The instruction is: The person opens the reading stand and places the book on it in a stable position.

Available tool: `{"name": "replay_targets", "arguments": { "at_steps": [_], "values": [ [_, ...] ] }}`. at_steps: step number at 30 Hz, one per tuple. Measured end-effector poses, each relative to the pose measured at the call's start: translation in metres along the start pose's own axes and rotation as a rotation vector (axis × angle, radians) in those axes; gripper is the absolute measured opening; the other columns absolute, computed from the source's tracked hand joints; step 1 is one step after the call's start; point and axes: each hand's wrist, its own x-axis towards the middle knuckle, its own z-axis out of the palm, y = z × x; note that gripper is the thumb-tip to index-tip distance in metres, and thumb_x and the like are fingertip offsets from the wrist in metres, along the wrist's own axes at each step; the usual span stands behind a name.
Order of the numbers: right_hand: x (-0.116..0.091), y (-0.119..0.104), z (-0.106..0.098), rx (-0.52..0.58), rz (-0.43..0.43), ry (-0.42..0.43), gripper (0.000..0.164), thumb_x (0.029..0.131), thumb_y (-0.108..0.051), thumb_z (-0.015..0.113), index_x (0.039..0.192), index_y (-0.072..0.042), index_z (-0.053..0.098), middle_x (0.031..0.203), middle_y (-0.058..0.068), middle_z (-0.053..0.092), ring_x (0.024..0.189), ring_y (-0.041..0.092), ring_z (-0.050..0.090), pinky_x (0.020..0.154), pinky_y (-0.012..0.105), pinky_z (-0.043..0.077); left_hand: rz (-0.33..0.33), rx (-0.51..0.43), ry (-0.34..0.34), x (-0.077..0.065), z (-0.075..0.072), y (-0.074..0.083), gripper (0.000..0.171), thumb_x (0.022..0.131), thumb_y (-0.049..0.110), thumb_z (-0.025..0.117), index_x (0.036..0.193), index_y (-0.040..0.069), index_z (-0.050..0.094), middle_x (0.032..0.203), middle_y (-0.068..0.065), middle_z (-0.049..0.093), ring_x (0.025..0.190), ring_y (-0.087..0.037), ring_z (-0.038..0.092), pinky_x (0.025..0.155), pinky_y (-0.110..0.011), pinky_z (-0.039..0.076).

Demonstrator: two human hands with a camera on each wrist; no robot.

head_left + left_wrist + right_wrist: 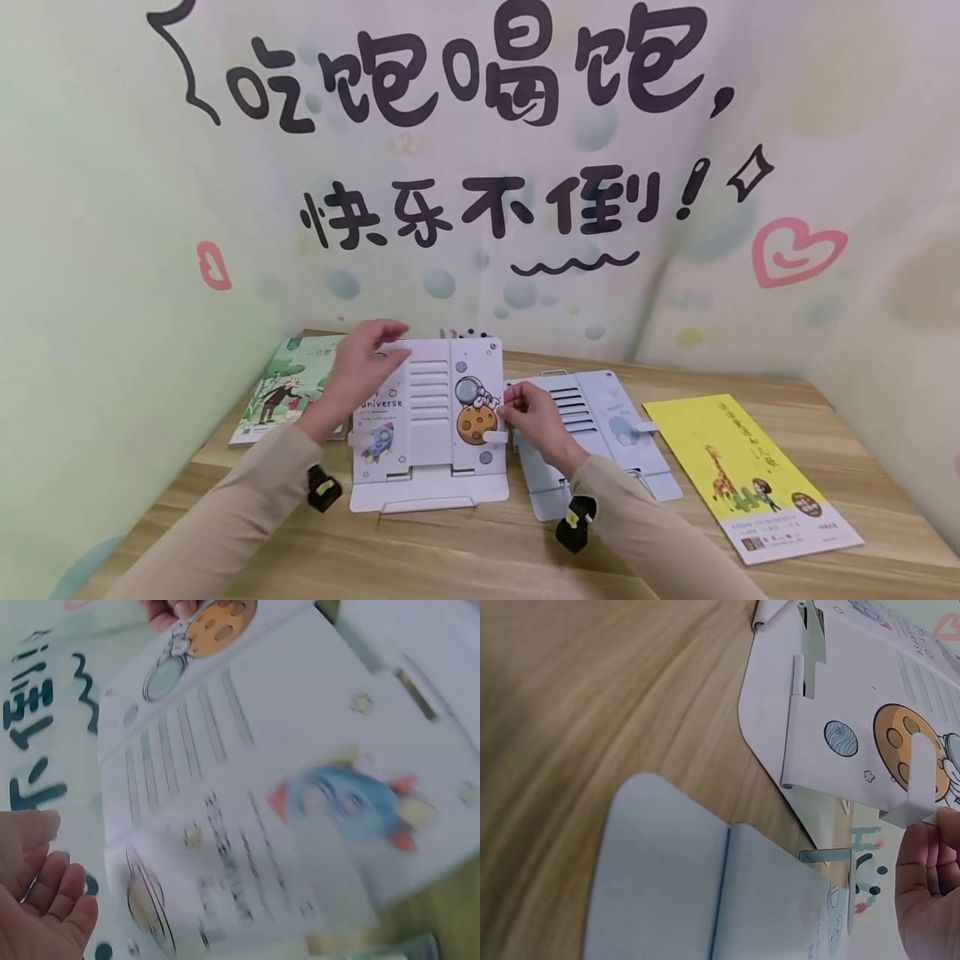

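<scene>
A white book stand (431, 450) with an astronaut, a planet and a rocket printed on it stands raised on the table, its base flat in front. At its right edge my right hand (536, 421) pinches the panel beside the page clip (922, 772). My left hand (360, 371) is near the upper left corner, thumb and fingers apart with nothing between them. In the left wrist view that hand (45, 889) is beside the top edge of the panel. Behind the panel, the stand's back support is hidden.
To the right lies a pale blue book stand (600, 425) with slots, partly behind my right wrist. Further right is a yellow book (750, 467) with a giraffe. A green picture book (273, 387) lies at the left, partly covered by my left arm. A printed cloth wall (465, 292) stands behind the wooden table (420, 554).
</scene>
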Motion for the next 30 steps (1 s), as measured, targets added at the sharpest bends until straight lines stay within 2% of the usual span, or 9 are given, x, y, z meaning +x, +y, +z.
{"name": "replay_targets", "arguments": {
  "at_steps": [2, 5, 11, 16, 22, 26, 30],
  "values": [
    [-0.001, -0.001, 0.0, 0.009, -0.001, -0.001, 0.011, 0.084, 0.002, 0.062, 0.094, 0.001, 0.057, 0.081, 0.008, 0.058, 0.068, 0.014, 0.053, 0.067, 0.036, 0.053, 0.027, 0.038, -0.035, 0.008, 0.012, 0.01, 0.03, 0.083, 0.005, 0.068, 0.112, 0.001, 0.062, 0.112, -0.016, 0.063, 0.106, -0.029, 0.058, 0.096, -0.042, 0.046],
    [-0.003, -0.002, 0.0, 0.032, 0.004, -0.005, 0.011, 0.084, 0.003, 0.062, 0.093, 0.001, 0.057, 0.081, 0.007, 0.057, 0.068, 0.013, 0.054, 0.066, 0.033, 0.053, 0.032, 0.091, -0.08, 0.017, 0.029, 0.02, 0.025, 0.085, 0.008, 0.067, 0.109, 0.003, 0.064, 0.109, -0.013, 0.064, 0.105, -0.027, 0.058, 0.095, -0.041, 0.045],
    [-0.008, -0.001, 0.0, 0.06, -0.019, 0.008, 0.011, 0.083, 0.006, 0.062, 0.093, 0.004, 0.056, 0.08, 0.009, 0.058, 0.068, 0.012, 0.054, 0.062, 0.024, 0.052, 0.003, 0.144, -0.151, 0.03, 0.046, 0.025, 0.018, 0.088, 0.012, 0.065, 0.104, 0.004, 0.066, 0.103, -0.01, 0.066, 0.098, -0.024, 0.06, 0.088, -0.037, 0.049],
    [-0.011, 0.0, 0.0, 0.048, -0.02, 0.011, 0.011, 0.083, 0.003, 0.062, 0.093, 0.002, 0.057, 0.081, 0.009, 0.059, 0.068, 0.012, 0.054, 0.061, 0.024, 0.051, -0.012, 0.159, -0.179, 0.034, 0.051, 0.025, 0.01, 0.088, 0.012, 0.065, 0.095, 0.005, 0.067, 0.095, -0.009, 0.067, 0.09, -0.022, 0.061, 0.083, -0.036, 0.05],
    [-0.013, 0.001, -0.001, 0.07, -0.01, -0.007, 0.011, 0.084, 0.001, 0.063, 0.094, 0.0, 0.058, 0.082, 0.007, 0.059, 0.071, 0.012, 0.054, 0.065, 0.027, 0.053, -0.008, 0.127, -0.185, 0.036, 0.053, 0.021, 0.008, 0.088, 0.014, 0.065, 0.092, 0.007, 0.067, 0.093, -0.008, 0.067, 0.089, -0.021, 0.06, 0.084, -0.036, 0.049],
    [-0.013, 0.005, -0.006, 0.12, -0.001, -0.063, 0.012, 0.086, -0.001, 0.062, 0.097, 0.002, 0.059, 0.084, 0.007, 0.061, 0.074, 0.012, 0.058, 0.07, 0.031, 0.055, 0.026, 0.094, -0.181, 0.035, 0.052, 0.016, 0.007, 0.087, 0.013, 0.066, 0.091, 0.007, 0.066, 0.094, -0.008, 0.067, 0.09, -0.021, 0.061, 0.085, -0.036, 0.05],
    [-0.008, 0.008, -0.013, 0.199, 0.04, -0.045, 0.014, 0.091, -0.004, 0.058, 0.102, 0.004, 0.06, 0.086, 0.009, 0.064, 0.076, 0.012, 0.061, 0.073, 0.031, 0.056, 0.076, 0.047, -0.188, 0.033, 0.05, 0.012, 0.006, 0.086, 0.011, 0.067, 0.09, 0.006, 0.067, 0.093, -0.008, 0.067, 0.089, -0.021, 0.062, 0.084, -0.035, 0.051]
  ]
}}
